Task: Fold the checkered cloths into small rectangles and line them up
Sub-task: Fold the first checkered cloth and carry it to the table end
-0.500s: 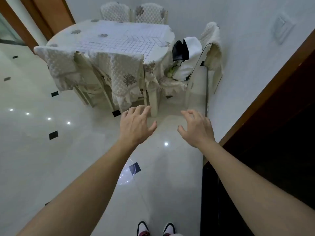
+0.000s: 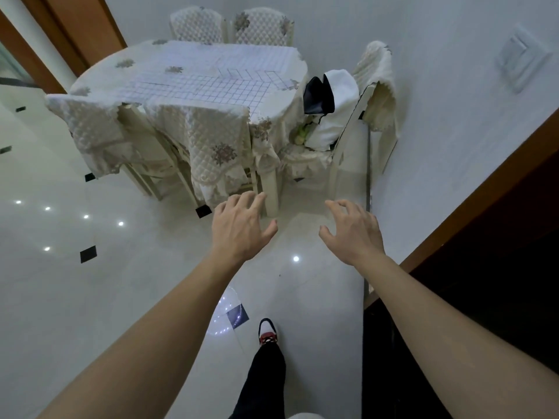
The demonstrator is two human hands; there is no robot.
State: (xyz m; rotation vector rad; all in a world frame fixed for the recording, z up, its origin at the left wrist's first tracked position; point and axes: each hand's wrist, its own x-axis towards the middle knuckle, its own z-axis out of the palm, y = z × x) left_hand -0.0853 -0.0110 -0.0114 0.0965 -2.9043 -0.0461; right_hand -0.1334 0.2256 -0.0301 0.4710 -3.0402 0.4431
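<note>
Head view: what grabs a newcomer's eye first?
The left hand and right hand reach forward, open and empty, over the glossy white floor. Beyond them, white checkered cloths with dark lines lie spread on the round table draped in cream quilting. A white-and-black bundle sits on the right-hand chair.

The checkered cloths (image 2: 208, 83) overlap on the table's top, and how many there are cannot be told. The quilted tablecloth (image 2: 217, 131) hides the table itself nearly down to the floor. Past the table's far edge the two far chairs (image 2: 260, 25) show only their backs. At its right edge, a white and black bundle (image 2: 329, 101) covers the side chair's (image 2: 375, 68) seat, and the green thing (image 2: 302, 133) under it is too small to name. The bottom edge cuts off both forearms and the dark trouser leg (image 2: 266, 379). The left hand (image 2: 242, 228) and right hand (image 2: 354, 234) show backs only, their palms hidden.
</note>
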